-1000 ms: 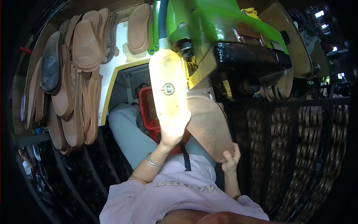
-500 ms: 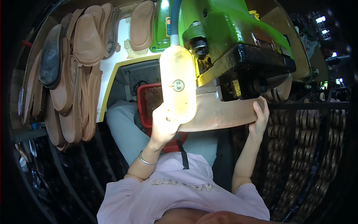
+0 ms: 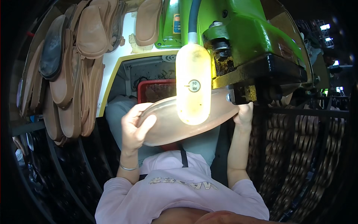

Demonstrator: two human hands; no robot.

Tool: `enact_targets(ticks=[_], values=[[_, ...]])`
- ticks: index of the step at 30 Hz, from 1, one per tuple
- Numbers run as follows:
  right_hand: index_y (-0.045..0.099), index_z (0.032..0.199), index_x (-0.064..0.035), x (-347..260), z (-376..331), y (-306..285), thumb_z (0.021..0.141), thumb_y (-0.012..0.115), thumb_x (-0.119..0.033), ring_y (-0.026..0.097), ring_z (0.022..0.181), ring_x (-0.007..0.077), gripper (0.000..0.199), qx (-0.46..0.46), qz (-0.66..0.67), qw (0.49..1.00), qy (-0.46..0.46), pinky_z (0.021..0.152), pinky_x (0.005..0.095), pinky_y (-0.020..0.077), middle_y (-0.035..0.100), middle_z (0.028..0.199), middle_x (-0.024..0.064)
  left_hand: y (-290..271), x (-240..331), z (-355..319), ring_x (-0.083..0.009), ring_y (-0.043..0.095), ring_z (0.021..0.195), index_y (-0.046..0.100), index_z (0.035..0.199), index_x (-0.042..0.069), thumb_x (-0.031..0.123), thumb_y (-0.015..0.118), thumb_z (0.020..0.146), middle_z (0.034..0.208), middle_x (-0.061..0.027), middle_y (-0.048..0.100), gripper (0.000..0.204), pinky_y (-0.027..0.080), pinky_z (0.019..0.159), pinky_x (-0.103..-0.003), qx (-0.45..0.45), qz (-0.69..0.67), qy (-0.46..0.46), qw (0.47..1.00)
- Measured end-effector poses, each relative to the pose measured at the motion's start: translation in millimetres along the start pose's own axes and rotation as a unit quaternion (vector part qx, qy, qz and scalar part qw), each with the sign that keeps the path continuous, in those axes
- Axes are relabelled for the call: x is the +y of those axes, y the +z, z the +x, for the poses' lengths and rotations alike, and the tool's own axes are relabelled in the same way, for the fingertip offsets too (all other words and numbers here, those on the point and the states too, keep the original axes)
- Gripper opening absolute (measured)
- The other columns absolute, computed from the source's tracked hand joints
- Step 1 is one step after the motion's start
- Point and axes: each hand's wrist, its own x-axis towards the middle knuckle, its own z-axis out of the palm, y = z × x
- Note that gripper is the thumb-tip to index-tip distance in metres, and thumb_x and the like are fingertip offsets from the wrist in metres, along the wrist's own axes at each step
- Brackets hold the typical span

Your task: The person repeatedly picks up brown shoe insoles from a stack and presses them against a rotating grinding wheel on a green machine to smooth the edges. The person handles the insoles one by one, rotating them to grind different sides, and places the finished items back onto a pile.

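Bright lamp (image 3: 193, 100) before brown sole (image 3: 163, 121)

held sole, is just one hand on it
No, the left hand holds one end of the sole and the right hand the other.

A glowing lamp (image 3: 193, 102) hangs near a yellow-edged white table (image 3: 111, 65).

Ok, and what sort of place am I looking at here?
Probably a shoe-making workshop. A pile of mostly brown soles lies at the left, the hands hold a brown sole at a green machine, and rows of similar-looking brown pieces line the right side.
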Motion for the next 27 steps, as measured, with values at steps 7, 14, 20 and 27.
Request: enact_targets(ticks=[7,14,20,27], values=[[0.053,0.115,0.0033,4,-19,55,0.080,0.060,0.003,0.060,0.095,0.0166,0.036,-0.042,-0.047,0.997,-0.042,0.084,0.0315,0.0487,0.061,0.106,0.0093,-49,8,-23,-0.0135,0.062,0.091,0.058,0.110,-0.007,0.010,0.066,0.084,0.101,-0.0112,0.066,0.032,0.047,0.085,-0.026,0.048,-0.026,-0.047,0.997],[0.061,0.102,0.0014,7,-20,82,0.074,0.072,-0.001,0.058,0.091,0.0140,0.030,-0.057,-0.075,0.994,-0.056,0.085,0.0283,0.0451,0.062,0.096,0.0053,-77,-10,-59,-0.0089,0.056,0.084,0.056,0.097,-0.001,0.010,0.068,0.080,0.091,-0.0036,0.059,0.024,0.043,0.077,-0.021,0.059,-0.035,-0.066,0.995],[0.062,0.104,0.0021,10,-23,57,0.076,0.072,-0.001,0.059,0.090,0.0118,0.030,-0.051,-0.148,0.986,-0.050,0.082,0.0265,0.0466,0.064,0.098,0.0048,-16,0,-30,-0.0154,0.064,0.080,0.061,0.098,-0.002,0.006,0.068,0.081,0.087,-0.0110,0.066,0.020,0.049,0.073,-0.028,-0.016,0.282,-0.023,0.959],[0.061,0.101,0.0050,-1,-4,10,0.090,0.050,-0.003,0.062,0.081,0.0137,0.017,0.081,-0.065,0.988,-0.114,0.074,0.0260,0.0494,0.065,0.094,0.0084,44,8,48,-0.0301,0.061,0.060,0.063,0.082,0.002,0.018,0.076,0.072,0.071,-0.0144,0.063,0.023,0.049,0.057,-0.033,-0.059,0.345,0.208,0.914]])
